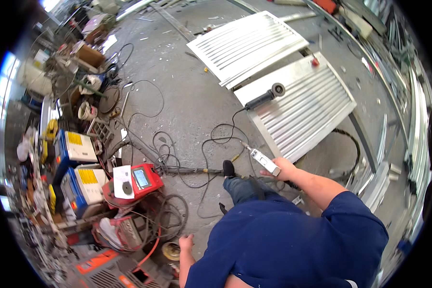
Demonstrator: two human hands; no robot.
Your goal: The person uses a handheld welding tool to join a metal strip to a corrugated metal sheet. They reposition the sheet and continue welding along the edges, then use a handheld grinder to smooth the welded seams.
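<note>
Right hand (284,169) gripping a white handheld tool (264,162), tool projecting up-left from the fist toward a ribbed metal panel (307,110), left hand (186,241) hanging open, holding nothing, above cables on the floor (187,96).

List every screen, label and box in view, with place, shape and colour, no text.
Red welding machine, floor left of the person: boxy, small bluish screen.
Blue machines, further left: boxy, yellow rectangular labels on top.
White tool in right hand: slim, a pale label.
</note>
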